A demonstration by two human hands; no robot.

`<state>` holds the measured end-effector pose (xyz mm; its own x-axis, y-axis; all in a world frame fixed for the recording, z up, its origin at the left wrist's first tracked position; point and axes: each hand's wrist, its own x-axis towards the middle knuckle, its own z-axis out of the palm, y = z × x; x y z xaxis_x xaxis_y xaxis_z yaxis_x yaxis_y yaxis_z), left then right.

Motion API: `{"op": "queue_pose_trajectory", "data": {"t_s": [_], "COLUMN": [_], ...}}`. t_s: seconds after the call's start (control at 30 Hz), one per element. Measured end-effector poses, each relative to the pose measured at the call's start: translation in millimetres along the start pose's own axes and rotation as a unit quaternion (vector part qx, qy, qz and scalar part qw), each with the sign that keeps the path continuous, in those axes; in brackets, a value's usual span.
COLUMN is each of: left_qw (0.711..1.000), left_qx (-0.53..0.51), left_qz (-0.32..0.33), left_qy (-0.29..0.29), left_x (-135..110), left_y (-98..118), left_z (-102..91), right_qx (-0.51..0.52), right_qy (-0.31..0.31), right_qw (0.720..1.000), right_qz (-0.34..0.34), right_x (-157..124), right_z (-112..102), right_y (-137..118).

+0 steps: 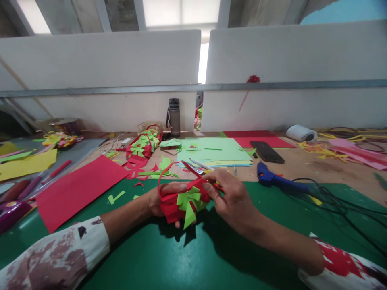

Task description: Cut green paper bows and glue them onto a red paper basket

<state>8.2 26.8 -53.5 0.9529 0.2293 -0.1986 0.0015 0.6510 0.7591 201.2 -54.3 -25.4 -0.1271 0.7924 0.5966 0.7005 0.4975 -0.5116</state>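
Observation:
A small red paper basket (169, 208) with a thin looped red paper handle is held up over the green mat. On its front is a light green paper bow (189, 201) with pointed tails. My left hand (157, 199) wraps around the basket's left side and underside, thumb along the top edge. At the right edge, my right hand (231, 197) pinches the red paper between thumb and fingers. Just behind the right fingers, a red and yellow tool handle (217, 186) and metal blades show in part, like scissors; whether the hand touches them I cannot tell.
Red paper (81, 189) lies left, green sheets (211, 150) behind. Finished-looking red and green baskets (140, 147) stand near a bottle (174, 117). A phone (267, 151) and blue glue gun (279, 179) with black cable lie right. Paper scraps are scattered about.

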Motion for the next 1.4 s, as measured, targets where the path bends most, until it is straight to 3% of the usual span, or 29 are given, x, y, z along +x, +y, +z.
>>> {"op": "queue_pose_trajectory", "data": {"t_s": [0.13,0.33,0.47,0.63,0.7,0.8,0.97,1.1,1.4], "left_qw": [0.999,0.999,0.999,0.996,0.999,0.995,0.951,0.931,0.902], "left_qx": [0.002,0.021,0.011,-0.04,-0.032,0.026,0.163,0.205,0.215], "left_qz": [-0.026,-0.028,-0.038,-0.053,-0.017,0.065,0.127,0.12,0.122], "left_qy": [-0.019,-0.014,-0.03,-0.062,-0.027,0.07,0.232,0.277,0.353], "left_x": [0.0,-2.5,-3.7,-2.7,-5.3,-13.2,-24.0,-22.1,-16.0], "left_y": [2.2,0.8,0.3,5.2,8.2,13.4,20.6,25.6,38.3], "left_z": [0.0,2.3,2.7,-4.4,-7.5,-7.3,5.8,9.4,-9.6], "right_qx": [0.1,0.266,0.331,0.38,0.394,0.403,0.391,0.376,0.316], "right_qy": [-0.038,-0.136,-0.132,-0.084,-0.059,-0.024,-0.005,-0.023,-0.085], "right_qw": [0.986,0.925,0.893,0.866,0.857,0.85,0.852,0.862,0.898], "right_qz": [0.129,0.234,0.277,0.313,0.325,0.34,0.348,0.339,0.295], "right_x": [12.2,19.3,20.9,25.2,27.6,31.0,35.2,41.1,64.6], "right_z": [-5.5,7.3,10.5,-0.5,-6.6,-12.9,-12.0,-7.3,4.7], "right_y": [10.1,21.6,18.0,12.5,13.7,19.0,27.4,27.0,25.7]}}
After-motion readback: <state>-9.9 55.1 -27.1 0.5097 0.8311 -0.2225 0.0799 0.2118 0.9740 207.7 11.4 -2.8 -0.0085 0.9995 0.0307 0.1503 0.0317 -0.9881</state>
